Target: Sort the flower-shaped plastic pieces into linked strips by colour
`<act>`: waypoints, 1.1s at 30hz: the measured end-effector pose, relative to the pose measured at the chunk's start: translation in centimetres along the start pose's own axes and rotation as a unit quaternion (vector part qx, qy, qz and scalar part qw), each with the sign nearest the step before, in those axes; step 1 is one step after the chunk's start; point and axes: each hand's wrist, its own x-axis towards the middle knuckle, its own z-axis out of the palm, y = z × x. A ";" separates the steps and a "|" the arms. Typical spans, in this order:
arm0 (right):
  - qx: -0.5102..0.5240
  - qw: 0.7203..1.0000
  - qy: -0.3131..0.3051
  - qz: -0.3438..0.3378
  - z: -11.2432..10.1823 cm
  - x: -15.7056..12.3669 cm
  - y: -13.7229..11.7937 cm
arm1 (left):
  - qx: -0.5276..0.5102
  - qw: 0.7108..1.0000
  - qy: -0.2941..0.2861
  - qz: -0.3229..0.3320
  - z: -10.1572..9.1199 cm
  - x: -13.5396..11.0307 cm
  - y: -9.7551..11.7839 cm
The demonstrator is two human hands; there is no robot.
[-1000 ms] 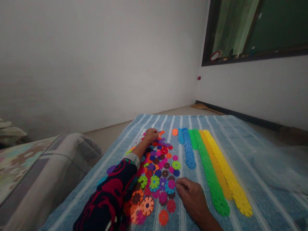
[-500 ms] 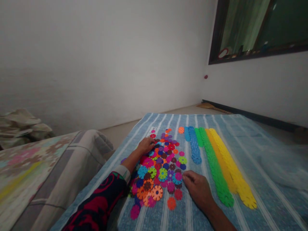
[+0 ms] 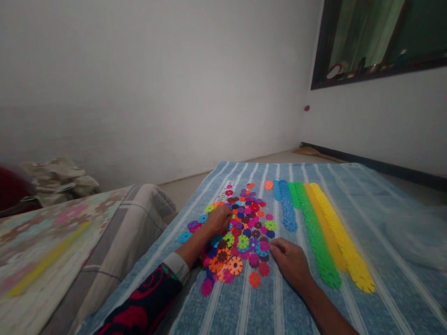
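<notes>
A loose pile of flower-shaped plastic discs (image 3: pixel 243 243) in many colours lies on a blue-and-white striped cloth (image 3: pixel 237 316). My left hand (image 3: pixel 220 219) reaches over the pile's left side, fingers bent down together among the discs; whatever they grip is hidden. At the pile's right edge, my right hand (image 3: pixel 290 259) is closed in a pinch beside a pink disc (image 3: pixel 264 246); I cannot make out what is between the fingertips. Overlapping rows of discs lie to the right: blue (image 3: pixel 288 209), green (image 3: pixel 316 237), amber (image 3: pixel 326 228) and yellow (image 3: pixel 344 242).
A single orange disc (image 3: pixel 268 184) lies beside the blue rows. Clear plastic (image 3: pixel 412 232) rests on the cloth at right. On the left is a bed-like surface with a floral cover (image 3: pixel 70 232). A white wall (image 3: pixel 174 93) stands behind, with a dark-framed window (image 3: pixel 377 42).
My left hand has drawn back a little towards me over the pile, uncovering discs at its left edge. My right hand stays by the right edge. The view has shifted slightly left.
</notes>
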 end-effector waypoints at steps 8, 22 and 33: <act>-0.018 1.000 -0.015 0.000 -0.2 0.0 0.4 | -0.033 0.994 0.089 0.057 2.7 -5.1 0.4; -0.029 0.999 -0.026 0.008 -0.3 0.0 0.8 | 0.029 0.970 0.034 -0.238 -2.7 -2.3 -3.1; -0.019 0.999 -0.026 0.009 -0.1 0.1 0.9 | -0.017 0.944 -0.100 -0.315 -2.3 6.1 -7.1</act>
